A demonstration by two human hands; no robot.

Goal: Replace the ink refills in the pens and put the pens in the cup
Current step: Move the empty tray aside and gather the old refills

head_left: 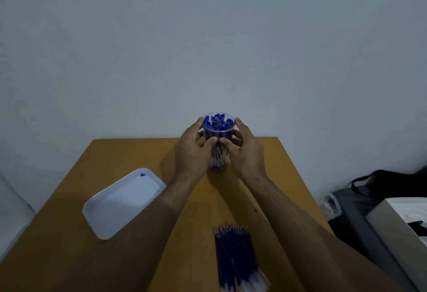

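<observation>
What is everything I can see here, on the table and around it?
Cup: one, clear, far middle of the table, held by both hands.
Pens: many, blue caps, upright in the cup.
Ink refills: one bundle, blue, near edge of the table.
Tray: one, white, left side, with a small blue mark in it.
Table: one, brown wood, against the wall.
Bag: one, dark, off to the right.
Box: one, pale, right edge.
Left hand: grip round the cup.
Right hand: grip round the cup.
</observation>
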